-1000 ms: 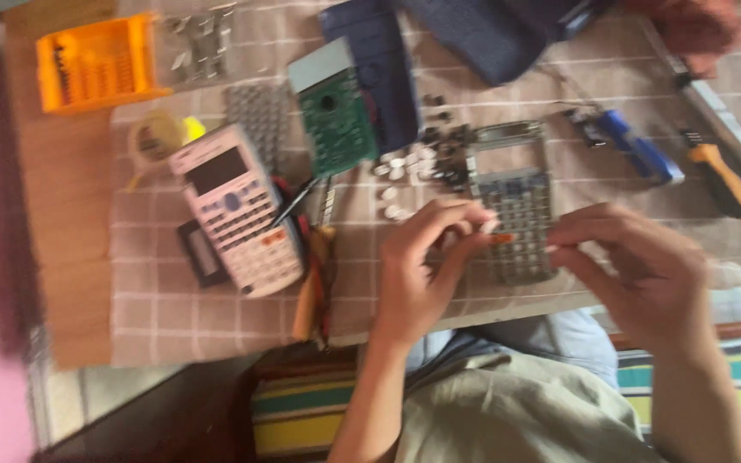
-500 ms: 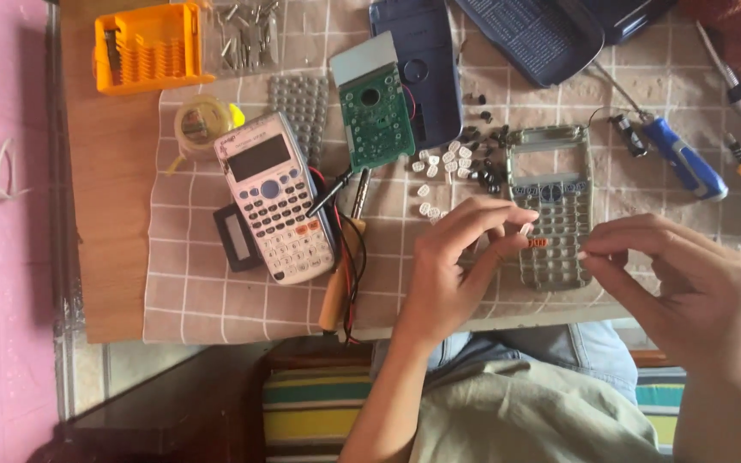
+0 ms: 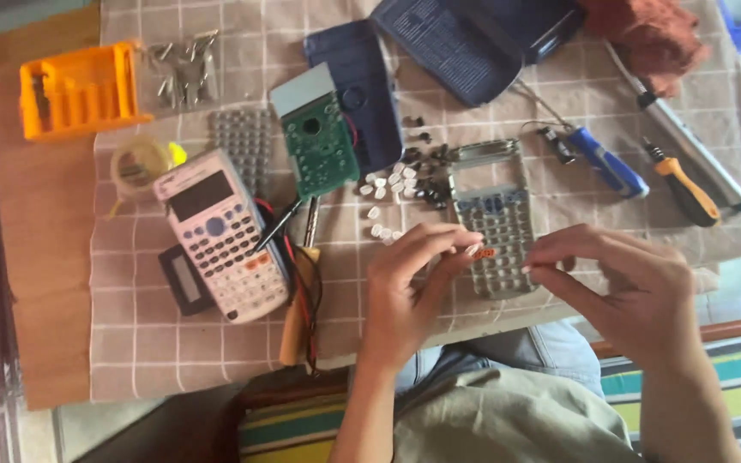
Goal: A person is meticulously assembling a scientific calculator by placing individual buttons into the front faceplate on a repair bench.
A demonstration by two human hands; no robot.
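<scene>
Item 1, nearest, lower centre of the frame: left hand (image 3: 409, 287), fingers drawn together, thumb and forefinger pinching a small orange key (image 3: 485, 252) at their tips. Against the picture of half a second ago the fingertips sit a little further right and lower over the keypad frame, so the key appears to be brought toward its hole rather than seated.

Item 2, lower right: right hand (image 3: 623, 287), fingers curled, thumb and forefinger tips pressed together just right of the orange key; whether they clamp anything cannot be told. The gap between the two hands has narrowed since then.

Item 3, under both sets of fingertips: grey keypad frame (image 3: 495, 219) of an opened calculator, lying flat on the checked cloth (image 3: 139, 343), most holes empty.

Item 4, just above and left of the frame: loose white keys (image 3: 385, 184) and dark keys (image 3: 426, 159), scattered.

Item 5, centre left: whole pale calculator (image 3: 220, 231), with a red and black probe lead (image 3: 289, 249) beside it.

Item 6, upper centre: green circuit board (image 3: 319, 141), tilted; grey rubber key mat (image 3: 242, 141) to its left.

Item 7, right: blue-handled screwdriver (image 3: 611, 163), orange-handled screwdriver (image 3: 686, 190).

Item 8, upper left, on the bare tabletop (image 3: 36, 257): orange bit holder (image 3: 75, 86); tape roll (image 3: 139, 163) below it.
</scene>
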